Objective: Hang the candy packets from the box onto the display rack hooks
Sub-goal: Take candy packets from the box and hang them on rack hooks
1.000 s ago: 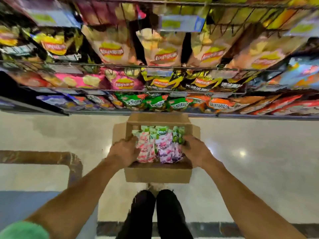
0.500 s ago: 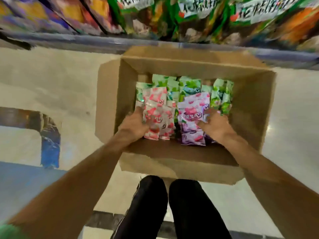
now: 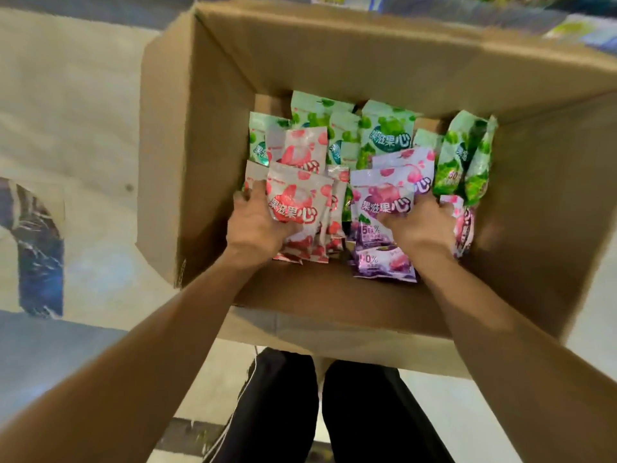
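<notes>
**Both hands down in the candy box**

Head view: An open cardboard box (image 3: 350, 58) sits on the pale floor (image 3: 73, 105), its flaps folded outward, and both forearms reach down into it. Candy packets lie packed together on its bottom: green packets (image 3: 387, 135) along the far side, red packets (image 3: 297, 202) on the left, purple packets (image 3: 384, 198) in the middle and right.

The left hand (image 3: 255, 225) is curled round a bundle of the red packets, thumb across the front of the top one and the fingers (image 3: 248, 192) wrapped behind the stack. The right hand (image 3: 422, 225) grips the purple packets, fingers tucked under and behind the top packet so that they are mostly hidden; another pink-red packet (image 3: 464, 225) stands just beside it against the right wall.

All packets are inside the box. The person's black trousers (image 3: 283, 412) show below the near flap. Blurred coloured packaging (image 3: 567, 28) is at the top right edge, too smeared to make out.
</notes>
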`<state>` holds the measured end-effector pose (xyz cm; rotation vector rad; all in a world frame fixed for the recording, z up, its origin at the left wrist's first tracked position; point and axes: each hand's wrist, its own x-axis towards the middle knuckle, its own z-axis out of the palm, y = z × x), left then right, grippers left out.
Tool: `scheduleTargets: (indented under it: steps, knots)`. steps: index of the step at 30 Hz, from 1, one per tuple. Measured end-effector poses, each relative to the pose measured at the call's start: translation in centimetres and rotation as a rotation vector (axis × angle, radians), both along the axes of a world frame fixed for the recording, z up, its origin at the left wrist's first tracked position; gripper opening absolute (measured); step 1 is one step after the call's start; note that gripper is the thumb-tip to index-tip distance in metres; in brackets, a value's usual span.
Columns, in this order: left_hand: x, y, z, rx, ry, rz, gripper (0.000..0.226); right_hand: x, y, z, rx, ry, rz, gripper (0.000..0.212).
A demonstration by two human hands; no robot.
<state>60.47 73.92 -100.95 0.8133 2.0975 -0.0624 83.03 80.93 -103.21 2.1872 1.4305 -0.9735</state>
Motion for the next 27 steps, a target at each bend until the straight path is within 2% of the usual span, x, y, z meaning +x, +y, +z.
scheduleTargets:
  steps: [3,9,12,16,18,20,25,27]
  knots:
    - [-0.4,-0.4,0.0,0.046,-0.053,0.011,0.077,-0.3,0.4,0.4,-0.022,0.006,-0.033,0.077]
    - [-0.9,-1.0,1.2,0.102,-0.208,0.143,0.078,-1.5,-1.1,2.0,0.144,0.072,-0.009,0.038]
    - [-1.2,-0.9,2.6,0.159,-0.278,0.214,0.067,-2.0,-1.7,3.1,0.132,0.182,-0.036,0.022]
    - [-1.4,-1.0,6.5,0.228,-0.451,0.347,0.060,-2.3,-1.8,6.2,0.068,0.442,-0.220,0.022]
    - [-1.7,-0.8,9.3,0.235,-0.522,0.390,0.061,-2.5,-1.3,9.2,0.004,0.612,-0.397,0.029]
    - [-2.0,-0.4,12.5,0.242,-0.567,0.463,0.059,-2.5,-0.6,12.7,-0.063,0.751,-0.567,0.046]
    - [-4.0,0.9,23.0,0.307,-0.666,0.605,0.058,-4.2,2.4,25.0,-0.110,1.022,-0.764,0.052]
    - [-5.3,1.6,28.6,0.407,-0.715,0.651,0.055,-5.2,3.6,30.7,-0.099,1.117,-0.783,0.040]
